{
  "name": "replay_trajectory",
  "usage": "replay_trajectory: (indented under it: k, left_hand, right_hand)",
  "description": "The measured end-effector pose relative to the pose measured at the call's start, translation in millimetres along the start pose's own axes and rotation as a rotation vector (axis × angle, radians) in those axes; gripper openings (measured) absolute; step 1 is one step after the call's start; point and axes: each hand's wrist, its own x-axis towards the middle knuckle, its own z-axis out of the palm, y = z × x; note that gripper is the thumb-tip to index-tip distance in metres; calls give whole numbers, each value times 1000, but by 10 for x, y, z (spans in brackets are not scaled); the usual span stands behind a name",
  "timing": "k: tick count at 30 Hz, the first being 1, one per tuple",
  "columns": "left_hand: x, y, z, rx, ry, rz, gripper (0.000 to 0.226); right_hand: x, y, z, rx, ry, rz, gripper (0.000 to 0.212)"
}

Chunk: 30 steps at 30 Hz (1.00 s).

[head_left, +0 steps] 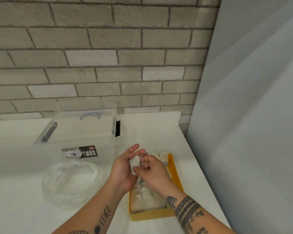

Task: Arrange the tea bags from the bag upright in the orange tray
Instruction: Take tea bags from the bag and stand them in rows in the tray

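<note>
left hand [123, 168] is cradling a tea bag [134, 163] on straight fingers above the orange tray [173, 168], right hand [154, 171] pinching it with curled fingers, and it's probably wanting flattening before slotting upright behind the near rows [145, 198].

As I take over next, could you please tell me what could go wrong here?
The small white tea bag, resting in the left hand and pinched by the right hand, could slip and land flat in the orange rectangular tray. The upright tea bags inside look packed; wedging another in might crumple them.
</note>
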Motion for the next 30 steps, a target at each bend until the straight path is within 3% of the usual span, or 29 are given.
replay_trajectory:
  k: [5, 8, 11, 13, 18, 24, 27, 30]
  left_hand:
    - [-19, 2, 11, 3, 113, -7, 28]
    - [6, 22, -82, 111, 231, 30, 30]
    - [-84, 44, -164, 473, 208, 134, 35]
    - [-166, 42, -166, 703, 146, 215, 20]
    - [-214, 44, -117, 978, 78, 342, 8]
    - [-201, 72, -193, 967, 211, 266, 11]
    - [-189, 66, -229, 891, 272, 205, 22]
    - [-144, 50, -268, 859, 289, 193, 38]
  right_hand:
    - [-29, -4, -26, 89, -15, -11, 5]
    - [-17, 23, -62, 76, 45, -14, 11]
    - [23, 84, -129, 56, 70, -29, 15]
    - [46, 119, -186, 43, 49, -53, 13]
    - [124, 184, -302, -74, -32, -145, 10]
    - [226, 294, -402, -359, 13, -127, 31]
    - [231, 407, -345, -451, -62, -51, 19]
    - [222, 447, -229, -510, -13, -48, 9]
